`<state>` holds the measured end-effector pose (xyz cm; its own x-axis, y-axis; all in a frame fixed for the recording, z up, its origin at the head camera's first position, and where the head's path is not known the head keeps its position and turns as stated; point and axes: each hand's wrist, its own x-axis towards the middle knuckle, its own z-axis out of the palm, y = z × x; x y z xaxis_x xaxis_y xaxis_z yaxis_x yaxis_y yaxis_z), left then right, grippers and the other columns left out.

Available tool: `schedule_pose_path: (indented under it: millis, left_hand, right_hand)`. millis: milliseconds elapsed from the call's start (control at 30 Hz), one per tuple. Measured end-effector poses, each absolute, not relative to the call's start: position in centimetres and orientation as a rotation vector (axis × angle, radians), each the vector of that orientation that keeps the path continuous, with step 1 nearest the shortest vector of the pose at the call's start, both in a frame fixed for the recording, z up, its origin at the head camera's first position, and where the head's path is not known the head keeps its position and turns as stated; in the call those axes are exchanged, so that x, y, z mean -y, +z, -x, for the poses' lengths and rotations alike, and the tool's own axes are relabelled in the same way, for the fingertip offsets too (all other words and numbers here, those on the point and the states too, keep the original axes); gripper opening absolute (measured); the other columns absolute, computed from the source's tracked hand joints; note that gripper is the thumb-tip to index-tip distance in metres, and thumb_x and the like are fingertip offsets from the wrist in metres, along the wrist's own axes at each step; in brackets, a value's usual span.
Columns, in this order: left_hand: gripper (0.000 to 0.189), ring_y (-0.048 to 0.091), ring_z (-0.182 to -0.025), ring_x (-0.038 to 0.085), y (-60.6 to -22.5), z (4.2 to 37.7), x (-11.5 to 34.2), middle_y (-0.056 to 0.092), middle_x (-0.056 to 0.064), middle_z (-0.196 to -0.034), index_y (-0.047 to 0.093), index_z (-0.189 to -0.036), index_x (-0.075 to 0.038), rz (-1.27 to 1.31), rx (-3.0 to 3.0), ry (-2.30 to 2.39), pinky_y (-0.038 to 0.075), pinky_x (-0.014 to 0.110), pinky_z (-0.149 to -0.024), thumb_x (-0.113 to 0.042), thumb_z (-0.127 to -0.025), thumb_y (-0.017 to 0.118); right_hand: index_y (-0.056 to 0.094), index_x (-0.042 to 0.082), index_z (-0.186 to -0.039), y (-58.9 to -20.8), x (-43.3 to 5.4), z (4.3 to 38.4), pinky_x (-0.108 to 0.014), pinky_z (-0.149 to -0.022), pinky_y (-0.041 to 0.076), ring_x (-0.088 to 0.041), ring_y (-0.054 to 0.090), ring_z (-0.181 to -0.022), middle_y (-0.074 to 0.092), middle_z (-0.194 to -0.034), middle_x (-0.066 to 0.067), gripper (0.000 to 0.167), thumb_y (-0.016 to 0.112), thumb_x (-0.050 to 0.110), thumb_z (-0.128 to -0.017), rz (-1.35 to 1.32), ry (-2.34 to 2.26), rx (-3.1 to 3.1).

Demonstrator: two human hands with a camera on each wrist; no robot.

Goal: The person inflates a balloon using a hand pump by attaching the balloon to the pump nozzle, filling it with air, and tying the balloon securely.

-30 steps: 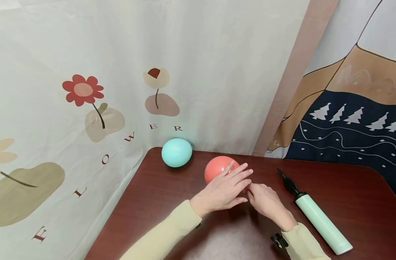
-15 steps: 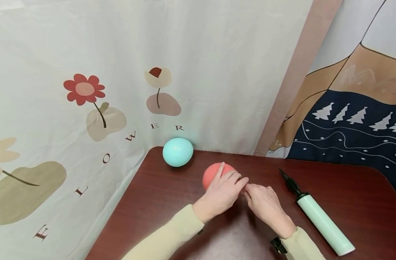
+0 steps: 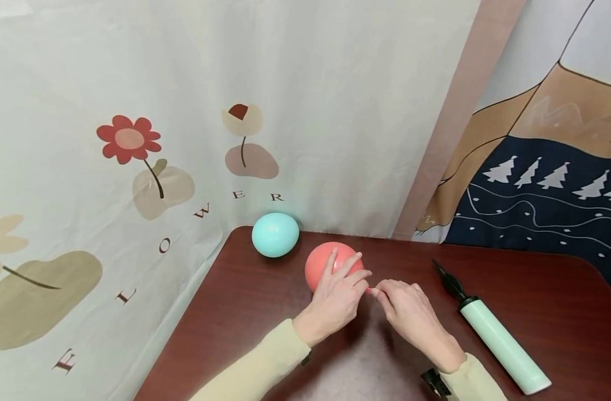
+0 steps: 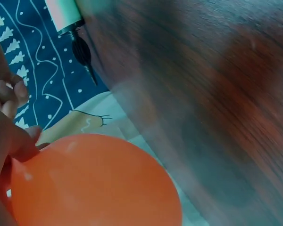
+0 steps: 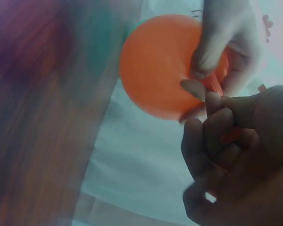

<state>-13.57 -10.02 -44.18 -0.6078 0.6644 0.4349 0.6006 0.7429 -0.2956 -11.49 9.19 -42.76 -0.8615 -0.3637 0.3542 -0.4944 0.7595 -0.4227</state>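
Note:
A round, inflated red balloon (image 3: 317, 264) is held over the middle of the table, its neck (image 3: 368, 290) towards the right. My left hand (image 3: 335, 298) lies over its near side with the fingers spread across it. In the right wrist view that hand's thumb and a fingertip pinch the balloon where it narrows. My right hand (image 3: 410, 312), fingers curled, pinches the stretched neck end just right of the left one. A bit of orange rubber shows among the curled right-hand fingers (image 5: 217, 127). In the left wrist view the balloon (image 4: 99, 183) looks orange and fills the lower part.
A light blue balloon (image 3: 275, 235) sits at the table's back left corner. To the right lies a pale green hand pump (image 3: 506, 345) with a black nozzle. Printed curtains (image 3: 335, 111) hang behind and left of the dark wooden table (image 3: 225, 323).
The hands have drawn apart slightly, and a short length of neck now shows between them. The red balloon has shifted a little left, with the left hand's fingers spreading over it.

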Motion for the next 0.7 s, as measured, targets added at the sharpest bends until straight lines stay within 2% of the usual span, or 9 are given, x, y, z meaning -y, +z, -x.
schedule_pose_path:
  millis: [133,267,433,533,600,633,700]
  left_hand:
    - [0.010,0.055,-0.133,0.027,-44.6,13.8,10.3,0.070,-0.008,-0.106,0.068,-0.088,-0.019,0.954,2.336,0.162,0.030,0.071,-0.113,-0.014,-0.090,0.059]
    - [0.013,0.061,-0.123,0.027,-45.3,14.3,10.8,0.070,-0.006,-0.099,0.064,-0.086,-0.018,0.960,2.243,0.138,0.032,0.072,-0.111,-0.022,-0.087,0.052]
    - [0.034,0.065,-0.115,0.026,-45.8,15.0,11.5,0.069,-0.006,-0.091,0.066,-0.082,-0.019,1.007,2.142,0.117,0.034,0.071,-0.110,-0.041,-0.102,0.049]
    - [0.030,0.066,-0.115,0.024,-45.6,15.3,11.9,0.070,-0.006,-0.089,0.069,-0.085,-0.020,1.026,2.121,0.166,0.034,0.071,-0.111,-0.040,-0.104,0.058]
    - [0.011,0.068,-0.112,0.022,-45.2,15.3,12.2,0.071,-0.007,-0.085,0.074,-0.100,-0.021,1.030,2.143,0.185,0.035,0.068,-0.112,-0.028,-0.100,0.066]
    - [0.016,0.069,-0.106,0.019,-45.0,15.2,12.3,0.069,-0.007,-0.079,0.073,-0.112,-0.021,1.037,2.172,0.177,0.037,0.065,-0.112,-0.022,-0.096,0.070]
    - [0.049,0.069,-0.088,0.013,-44.6,14.9,12.4,0.064,-0.007,-0.069,0.065,-0.136,-0.022,1.053,2.264,0.137,0.045,0.052,-0.109,-0.011,-0.089,0.072]
  right_hand:
    - [0.068,0.019,-0.089,-42.3,-10.0,11.3,-0.032,-0.066,0.038,-0.009,0.052,-0.073,0.052,-0.076,0.017,0.012,0.072,0.012,-0.097,-0.717,0.818,2.724]
    - [0.068,0.020,-0.089,-42.2,-10.6,11.1,-0.032,-0.066,0.036,-0.010,0.052,-0.076,0.055,-0.079,0.017,0.013,0.076,0.012,-0.094,-0.728,0.758,2.681]
    - [0.070,0.022,-0.086,-42.3,-11.0,11.0,-0.032,-0.067,0.036,-0.010,0.054,-0.075,0.058,-0.076,0.016,0.014,0.080,0.014,-0.090,-0.739,0.657,2.596]
    - [0.072,0.022,-0.085,-42.3,-11.3,11.1,-0.033,-0.067,0.039,-0.010,0.055,-0.074,0.062,-0.075,0.015,0.013,0.083,0.015,-0.088,-0.772,0.609,2.535]
    - [0.073,0.022,-0.084,-42.2,-11.5,11.1,-0.033,-0.067,0.041,-0.010,0.055,-0.073,0.064,-0.075,0.014,0.014,0.084,0.015,-0.086,-0.783,0.592,2.514]
    - [0.073,0.021,-0.084,-42.2,-11.5,11.2,-0.033,-0.067,0.042,-0.010,0.055,-0.072,0.064,-0.075,0.014,0.014,0.085,0.014,-0.085,-0.785,0.591,2.510]
    - [0.073,0.021,-0.084,-42.2,-11.6,11.2,-0.032,-0.066,0.042,-0.009,0.054,-0.072,0.063,-0.074,0.014,0.015,0.086,0.014,-0.084,-0.786,0.587,2.519]
